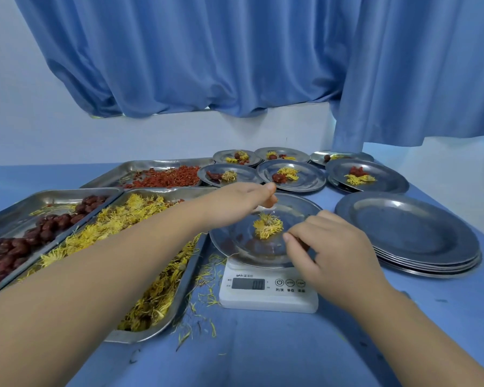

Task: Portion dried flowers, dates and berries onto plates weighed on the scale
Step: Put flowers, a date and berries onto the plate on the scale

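Note:
A steel plate point(235, 241) sits on the white scale point(268, 291), whose display reads 0.0. One yellow dried flower point(267, 226) lies in the middle of the plate. My left hand point(243, 196) reaches across over the plate's far rim, its fingertips bunched on something small and reddish that looks like berries. My right hand point(327, 247) hovers over the plate's right side with curled fingers, thumb and forefinger close together just right of the flower. What they hold, if anything, is hidden.
Three steel trays stand on the left: dates point(25, 233), dried flowers point(123, 227) and red berries point(162, 177). Several filled plates point(291, 174) stand behind the scale. A stack of empty plates point(408, 233) is on the right. Loose petals point(207, 275) litter the blue tabletop.

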`<state>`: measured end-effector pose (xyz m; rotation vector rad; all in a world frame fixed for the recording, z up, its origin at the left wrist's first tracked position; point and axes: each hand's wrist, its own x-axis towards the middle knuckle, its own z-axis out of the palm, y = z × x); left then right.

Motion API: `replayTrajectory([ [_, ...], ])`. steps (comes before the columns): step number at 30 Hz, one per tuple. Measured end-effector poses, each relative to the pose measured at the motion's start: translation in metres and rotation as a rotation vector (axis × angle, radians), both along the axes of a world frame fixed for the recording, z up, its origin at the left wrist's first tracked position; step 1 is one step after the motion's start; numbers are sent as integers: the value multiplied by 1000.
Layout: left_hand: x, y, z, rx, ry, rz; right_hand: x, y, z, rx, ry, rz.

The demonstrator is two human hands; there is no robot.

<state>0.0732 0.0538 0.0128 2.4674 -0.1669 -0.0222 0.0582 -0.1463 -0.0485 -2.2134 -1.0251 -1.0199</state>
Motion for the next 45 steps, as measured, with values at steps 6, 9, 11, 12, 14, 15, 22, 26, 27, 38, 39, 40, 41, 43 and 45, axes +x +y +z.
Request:
replayTrajectory([
  [6,-17,18,4,-76,-73,36,-6,3,0,-14,13,25],
  [9,-26,31,4,-311,-64,83,-18,8,2,-14,-18,65],
  [11,-37,45,2,-428,-65,103,-27,15,3,-6,-75,110],
  [12,-42,54,-1,-431,-78,101,-31,20,4,-11,-100,128],
  [14,-56,75,-4,-393,-102,108,-39,36,7,-24,-110,153],
  [15,-63,87,-4,-368,-107,125,-42,46,9,-24,-97,160],
  [22,-106,214,19,-502,-79,466,-52,119,7,-59,191,180],
  [26,-136,287,2,-504,-129,713,-58,123,-10,-150,158,172],
  [27,-143,299,-6,-407,-142,766,-61,122,-11,-127,169,184],
  [38,-118,354,-56,447,0,725,-64,128,-10,-131,178,192],
  [39,-115,356,-58,528,45,707,-64,128,-10,-129,172,189],
  [40,-113,358,-59,593,91,693,-63,127,-10,-131,166,181],
  [41,-112,360,-62,622,135,686,-63,127,-10,-134,161,174],
  [43,-112,363,-65,632,177,670,-61,125,-10,-126,154,166],
  [45,-113,366,-64,653,151,651,-61,125,-9,-112,149,166],
])
